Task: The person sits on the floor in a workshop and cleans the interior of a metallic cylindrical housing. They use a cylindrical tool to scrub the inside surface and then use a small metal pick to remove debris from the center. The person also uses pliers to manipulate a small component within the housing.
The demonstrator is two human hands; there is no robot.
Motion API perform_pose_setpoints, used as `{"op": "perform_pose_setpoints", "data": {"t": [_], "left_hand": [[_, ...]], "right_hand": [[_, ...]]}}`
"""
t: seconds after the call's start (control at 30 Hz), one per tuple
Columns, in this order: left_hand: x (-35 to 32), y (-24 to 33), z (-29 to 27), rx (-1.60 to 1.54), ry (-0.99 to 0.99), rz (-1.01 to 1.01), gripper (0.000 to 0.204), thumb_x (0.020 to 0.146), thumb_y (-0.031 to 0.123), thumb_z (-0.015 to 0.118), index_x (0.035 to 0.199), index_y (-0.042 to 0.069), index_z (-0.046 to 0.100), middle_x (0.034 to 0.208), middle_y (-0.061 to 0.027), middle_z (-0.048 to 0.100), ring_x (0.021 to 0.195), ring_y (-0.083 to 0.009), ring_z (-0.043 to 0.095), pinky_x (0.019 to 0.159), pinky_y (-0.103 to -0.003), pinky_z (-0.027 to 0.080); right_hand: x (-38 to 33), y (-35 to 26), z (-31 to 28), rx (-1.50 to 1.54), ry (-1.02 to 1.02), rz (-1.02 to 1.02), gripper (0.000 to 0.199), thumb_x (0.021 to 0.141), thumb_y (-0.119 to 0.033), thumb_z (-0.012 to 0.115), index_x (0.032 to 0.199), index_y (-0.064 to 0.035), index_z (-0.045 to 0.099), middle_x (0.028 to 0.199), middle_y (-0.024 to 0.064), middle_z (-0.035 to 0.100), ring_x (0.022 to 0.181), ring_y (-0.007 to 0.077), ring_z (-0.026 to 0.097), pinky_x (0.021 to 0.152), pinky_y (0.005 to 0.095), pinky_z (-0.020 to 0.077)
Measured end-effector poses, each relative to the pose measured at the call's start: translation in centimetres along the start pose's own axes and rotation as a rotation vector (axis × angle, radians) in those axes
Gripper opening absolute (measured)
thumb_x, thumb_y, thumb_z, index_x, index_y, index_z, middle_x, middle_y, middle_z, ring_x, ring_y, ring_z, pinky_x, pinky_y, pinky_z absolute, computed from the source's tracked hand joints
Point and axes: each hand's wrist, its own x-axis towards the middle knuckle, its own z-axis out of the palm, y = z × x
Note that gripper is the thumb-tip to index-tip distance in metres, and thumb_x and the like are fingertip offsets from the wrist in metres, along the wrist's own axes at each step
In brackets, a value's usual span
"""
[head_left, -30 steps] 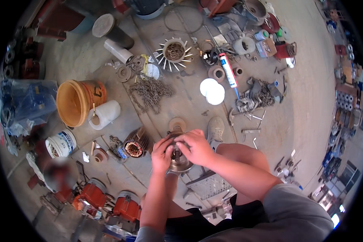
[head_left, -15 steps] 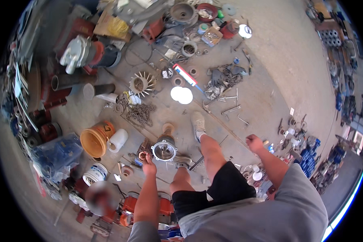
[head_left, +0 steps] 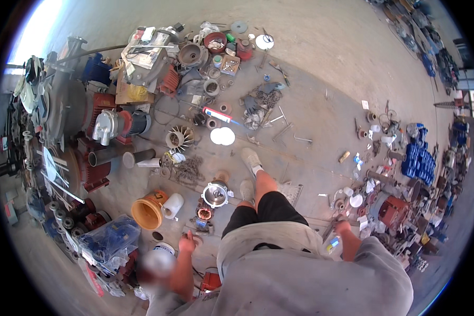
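My left hand [head_left: 187,243] is low at the left, loosely closed with one digit pointing up and no object visible in it. Beyond it on the floor stands a round silver motor housing [head_left: 215,195], its open end up. Beside that lies a motor stator with copper windings [head_left: 204,213]. My right hand [head_left: 343,226] hangs at my right side, fingers curled in. A dark grey shape [head_left: 329,230] shows right against it; whether I hold it or it lies behind on the floor, I cannot make out.
An orange bucket [head_left: 146,211] and a white jug [head_left: 173,205] stand at the left. Chains [head_left: 189,168], a caulking tube [head_left: 220,115] and hand tools lie ahead. Pumps and motors [head_left: 122,124] line the left; blue cases [head_left: 418,163] and metal parts crowd the right.
My left hand has left the stator and drawn back toward me. My right hand has lowered and moved back. My feet have come together, and the view takes in more of the far floor.
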Motion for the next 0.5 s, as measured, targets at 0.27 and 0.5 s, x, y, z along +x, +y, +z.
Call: {"op": "perform_pose_setpoints", "data": {"t": [0.27, 0.5], "left_hand": [[1.2, 1.6, -5.5, 0.038, 0.090, 0.218, 0.070, 0.117, 0.057, 0.042, 0.122, -0.006, 0.073, 0.125, -0.0357, 0.074, 0.124, -0.0548, 0.066, 0.107, -0.060, 0.052], [-0.1, 6.5, -7.7, 0.150, 0.120, 0.255, 0.072, 0.117, 0.058, 0.042, 0.128, -0.006, 0.073, 0.127, -0.0359, 0.074, 0.127, -0.0546, 0.066, 0.111, -0.059, 0.050]], "right_hand": [[-7.4, -16.9, 5.5, 0.364, 0.043, -0.110, 0.028, 0.097, -0.038, 0.072, 0.117, -0.0230, 0.084, 0.138, 0.0036, 0.078, 0.130, 0.0276, 0.071, 0.104, 0.0461, 0.0608], [-7.8, -13.7, 11.1, 0.420, 0.182, -0.144, 0.027, 0.103, -0.034, 0.071, 0.119, -0.0133, 0.077, 0.118, 0.0090, 0.080, 0.110, 0.0316, 0.076, 0.091, 0.0479, 0.0612]]}}
